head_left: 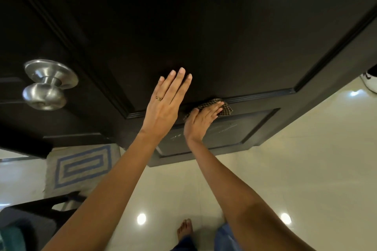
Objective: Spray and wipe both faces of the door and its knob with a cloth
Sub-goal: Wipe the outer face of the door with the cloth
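Note:
A dark brown panelled door (204,26) fills the upper view, seen from above. Its round brushed-metal knob (43,94) juts out at the left. My left hand (165,106) lies flat on the big panel, fingers straight and together, a ring on one finger, holding nothing. Lower and to the right, my right hand (201,121) presses a small checked brown cloth (223,108) against the rail between the big panel and the lower panel. Pale streaks show on the lower panel (224,130). No spray bottle is in view.
Glossy cream floor tiles (295,169) spread below and to the right. A blue-striped mat (81,166) lies past the door's edge at the left. Dark furniture (40,210) stands at bottom left. My bare foot (184,230) is at the bottom. A white shoe (370,80) sits far right.

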